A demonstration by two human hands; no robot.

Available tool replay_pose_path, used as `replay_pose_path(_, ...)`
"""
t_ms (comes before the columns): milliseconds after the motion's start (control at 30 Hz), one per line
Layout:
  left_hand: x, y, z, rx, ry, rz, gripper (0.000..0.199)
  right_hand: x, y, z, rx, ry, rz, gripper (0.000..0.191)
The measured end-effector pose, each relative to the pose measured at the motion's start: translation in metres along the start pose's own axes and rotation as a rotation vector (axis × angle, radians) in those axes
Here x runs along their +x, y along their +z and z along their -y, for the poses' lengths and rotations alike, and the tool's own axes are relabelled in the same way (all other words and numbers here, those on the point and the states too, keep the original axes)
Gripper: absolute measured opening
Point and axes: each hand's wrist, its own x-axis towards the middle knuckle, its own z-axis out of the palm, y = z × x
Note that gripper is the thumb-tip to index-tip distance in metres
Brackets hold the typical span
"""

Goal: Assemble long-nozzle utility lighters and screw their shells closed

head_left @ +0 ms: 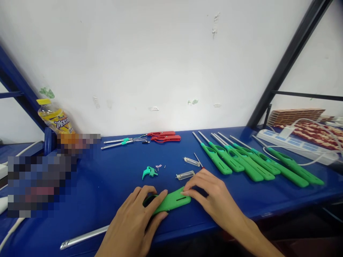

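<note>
A green lighter handle (pixel 174 200) with a dark slot lies at the front of the blue table. My left hand (pixel 134 217) is wrapped round its left part, covering much of it. At its right end, the thumb and fingertips of my right hand (pixel 211 196) are pressed together on the handle. A metal tube (pixel 83 238) sticks out to the left from under my left hand. Behind the handle are a teal trigger piece (pixel 150 172), tiny loose parts (pixel 159 166) and two clear fuel tanks (pixel 185 175), (pixel 192 161).
Several green lighters (pixel 257 173) lie in a row on the right, near a white power strip (pixel 297 144). Red handle shells (pixel 164 138) and metal tubes (pixel 117 144) are at the back of the blue table (pixel 112 182). A yellow-capped bottle (pixel 57 119) stands on the left.
</note>
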Motion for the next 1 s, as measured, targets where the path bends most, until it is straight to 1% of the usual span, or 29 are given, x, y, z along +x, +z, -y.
replay_pose_path(133, -0.001, 0.001, 0.001, 0.023, -0.010, 0.021, 0.041, -0.002, 0.001, -0.001, -0.032, 0.061, 0.021, 0.012)
replay_pose_path(233, 0.000, 0.001, 0.000, 0.022, -0.019, 0.021, 0.041, -0.006, 0.002, -0.002, -0.046, 0.081, 0.010, 0.013)
replay_pose_path(300, 0.000, 0.001, -0.001, 0.021, -0.020, 0.023, 0.040, -0.008, 0.003, -0.002, -0.054, 0.053, 0.001, 0.014)
replay_pose_path(433, 0.000, 0.001, -0.002, 0.037, -0.005, 0.010, 0.040, -0.011, 0.003, 0.001, -0.133, -0.068, -0.018, 0.017)
replay_pose_path(633, 0.001, 0.002, 0.000, 0.046, 0.023, -0.034, 0.039, -0.010, 0.002, 0.008, -0.189, -0.110, 0.025, 0.024)
replay_pose_path(700, 0.001, 0.001, 0.001, 0.050, 0.023, -0.041, 0.039, -0.011, 0.000, 0.008, -0.175, -0.126, -0.018, 0.022)
replay_pose_path(733, 0.001, 0.001, 0.001, 0.054, 0.019, -0.044, 0.039, -0.011, -0.002, 0.006, -0.168, -0.125, -0.068, 0.020)
replay_pose_path(800, 0.001, 0.000, 0.000, 0.056, 0.014, -0.038, 0.039, -0.013, -0.006, 0.001, -0.190, -0.076, -0.199, 0.017)
replay_pose_path(833, 0.001, -0.001, 0.000, 0.056, 0.012, -0.032, 0.039, -0.014, -0.009, -0.003, -0.230, -0.024, -0.254, 0.017)
replay_pose_path(867, 0.001, -0.001, -0.001, 0.057, 0.008, -0.022, 0.039, -0.015, -0.012, -0.008, -0.286, 0.041, -0.279, 0.017)
replay_pose_path(900, 0.000, -0.001, -0.001, 0.058, 0.006, -0.013, 0.039, -0.016, -0.015, -0.013, -0.352, 0.108, -0.275, 0.018)
replay_pose_path(933, 0.000, -0.001, -0.001, 0.059, 0.007, -0.006, 0.040, -0.017, -0.017, -0.018, -0.418, 0.164, -0.244, 0.021)
replay_pose_path(1000, 0.000, -0.001, -0.001, 0.059, 0.010, -0.005, 0.040, -0.017, -0.019, -0.027, -0.534, 0.241, -0.149, 0.026)
